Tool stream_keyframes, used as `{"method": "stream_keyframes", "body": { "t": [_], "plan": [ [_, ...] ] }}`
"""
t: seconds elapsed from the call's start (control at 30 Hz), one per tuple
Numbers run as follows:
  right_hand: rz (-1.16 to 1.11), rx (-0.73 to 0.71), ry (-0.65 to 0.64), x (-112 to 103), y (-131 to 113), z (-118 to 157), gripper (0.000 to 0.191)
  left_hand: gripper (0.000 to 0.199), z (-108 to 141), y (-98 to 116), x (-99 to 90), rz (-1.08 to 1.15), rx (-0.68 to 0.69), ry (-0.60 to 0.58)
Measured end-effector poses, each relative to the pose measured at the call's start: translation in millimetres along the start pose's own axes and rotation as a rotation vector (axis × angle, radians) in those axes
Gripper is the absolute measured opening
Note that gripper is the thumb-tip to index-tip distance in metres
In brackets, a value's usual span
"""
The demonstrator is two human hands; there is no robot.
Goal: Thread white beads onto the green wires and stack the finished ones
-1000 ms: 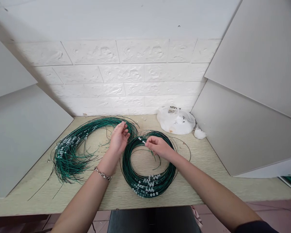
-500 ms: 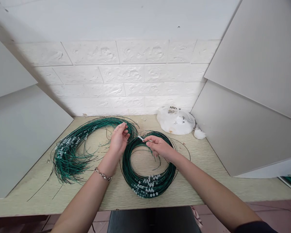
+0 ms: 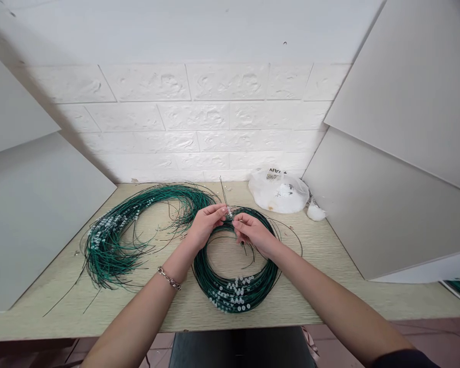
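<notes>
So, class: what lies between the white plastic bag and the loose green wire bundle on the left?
In the head view, the coiled wire ring, with both hands, left hand and right hand, at its top.

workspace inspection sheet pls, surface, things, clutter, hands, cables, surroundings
surface: pale wood-grain table.
job's things: coiled green wire bundle with white beads; thin wire end sticking up between the hands.
clutter: loose green wire bundle at left; white plastic bag at back.
grippers: left hand and right hand both pinch the wire at the coil's top.
cables: nothing seen apart from the wires.
surroundings: white brick-pattern wall; grey side panels.
</notes>
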State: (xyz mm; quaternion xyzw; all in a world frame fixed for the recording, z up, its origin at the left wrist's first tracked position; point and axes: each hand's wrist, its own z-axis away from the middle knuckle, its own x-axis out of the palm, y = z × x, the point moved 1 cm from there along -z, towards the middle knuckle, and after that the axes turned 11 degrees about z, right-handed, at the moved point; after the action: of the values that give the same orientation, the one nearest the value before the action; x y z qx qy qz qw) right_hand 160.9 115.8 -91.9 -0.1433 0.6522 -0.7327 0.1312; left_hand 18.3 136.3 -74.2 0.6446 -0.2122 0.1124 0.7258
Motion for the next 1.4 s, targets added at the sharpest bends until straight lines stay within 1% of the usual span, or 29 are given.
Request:
{"method": "stream_keyframes", "body": {
  "t": [0.17, 0.3, 0.37, 0.47, 0.57, 0.63, 0.77, 0.97, 1.07, 1.4],
  "plan": [
    [0.012, -0.028, -0.016, 1.7, 3.0, -0.9, 0.026, 0.021, 1.7, -3.7, 1.1, -0.098, -0.012, -0.073],
    [0.014, -0.032, -0.001, 1.3, 2.7, -1.0, 0.025, 0.021, 3.7, -3.4, 2.9, -0.133, -0.020, -0.096],
    [0.016, -0.036, 0.000, 1.2, 2.5, -0.8, 0.024, 0.022, 3.8, -3.2, 3.3, -0.132, -0.023, -0.087],
    [0.016, -0.030, -0.001, 1.3, 2.8, -0.5, 0.023, 0.027, 3.1, -2.2, 2.7, -0.074, -0.017, -0.034],
    [0.013, -0.017, -0.008, 1.3, 3.9, -0.7, 0.023, 0.028, 2.1, -0.6, 1.5, -0.035, 0.019, 0.005],
    [0.018, -0.014, -0.013, 1.2, 4.6, -1.0, 0.023, 0.026, 1.7, -0.3, 0.9, -0.062, 0.034, -0.005],
    [0.025, -0.018, -0.010, 1.3, 4.8, -1.1, 0.022, 0.025, 1.7, -1.5, 1.0, -0.093, 0.006, -0.036],
    [0.016, -0.017, 0.006, 2.7, 2.3, 0.7, 0.021, 0.024, 1.9, -1.9, 1.1, -0.107, 0.019, -0.024],
    [0.012, -0.019, -0.003, 3.4, 0.9, 1.5, 0.021, 0.021, 1.2, -3.2, 1.0, -0.073, 0.032, -0.032],
    [0.037, 0.016, -0.017, 2.2, -4.8, 3.3, 0.022, 0.019, -1.5, -7.6, -1.4, -0.043, 0.109, 0.022]
  ]
}}
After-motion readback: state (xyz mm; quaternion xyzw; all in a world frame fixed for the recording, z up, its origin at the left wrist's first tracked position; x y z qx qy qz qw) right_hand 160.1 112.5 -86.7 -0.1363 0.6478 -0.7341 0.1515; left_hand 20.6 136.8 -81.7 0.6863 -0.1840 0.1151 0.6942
